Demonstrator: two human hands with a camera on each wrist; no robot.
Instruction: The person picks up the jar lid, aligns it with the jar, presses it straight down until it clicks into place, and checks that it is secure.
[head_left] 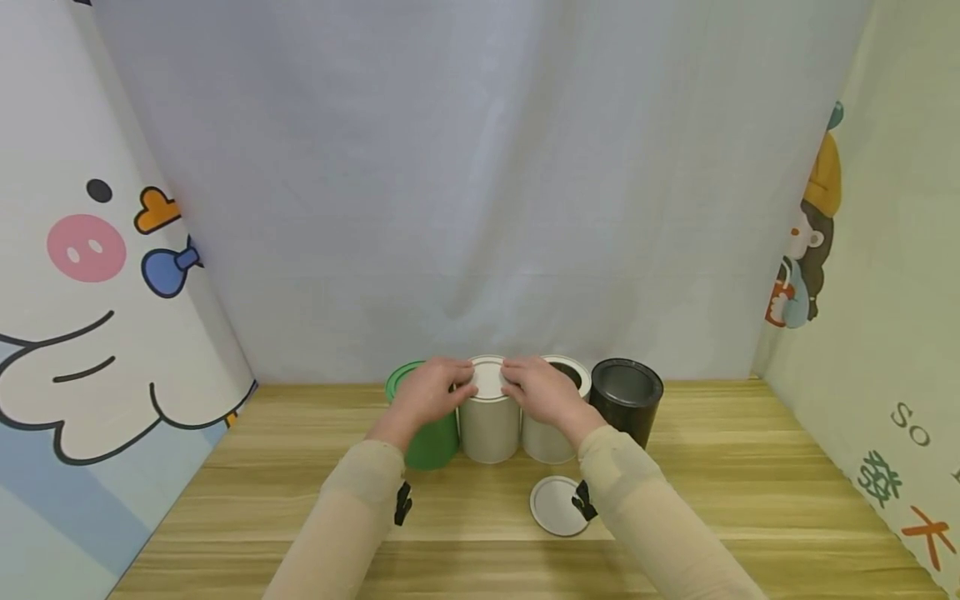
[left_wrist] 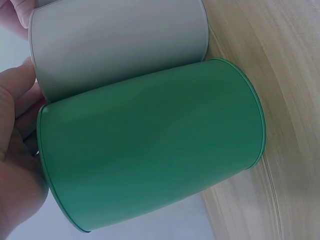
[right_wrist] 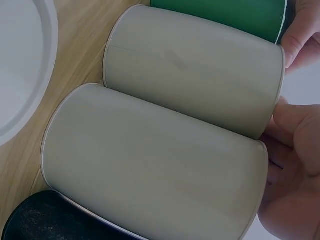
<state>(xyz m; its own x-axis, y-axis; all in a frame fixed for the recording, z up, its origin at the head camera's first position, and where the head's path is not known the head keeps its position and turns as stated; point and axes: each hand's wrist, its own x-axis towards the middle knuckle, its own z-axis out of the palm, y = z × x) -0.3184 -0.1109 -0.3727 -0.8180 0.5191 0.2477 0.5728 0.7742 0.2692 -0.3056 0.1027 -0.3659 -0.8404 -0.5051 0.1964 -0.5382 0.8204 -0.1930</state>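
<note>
A lidded off-white can (head_left: 490, 432) stands upright in a row of cans, its round white lid (head_left: 490, 379) on top. My left hand (head_left: 435, 390) reaches over the green can (head_left: 433, 442) and grips the lid's left edge, thumb at the front and fingers farther back. From the other side, my right hand (head_left: 546, 390) grips the right edge the same way, passing over a second off-white can (head_left: 547, 437) with a dark opening. In the right wrist view the right thumb (right_wrist: 287, 112) is right at the lidded can's rim.
At the right end of the row is a black can (head_left: 627, 400), partly behind the right forearm. A loose white lid (head_left: 558, 506) lies flat on the wooden table (head_left: 465, 550) in front. A grey curtain (head_left: 480, 183) hangs behind, with printed panels at both sides.
</note>
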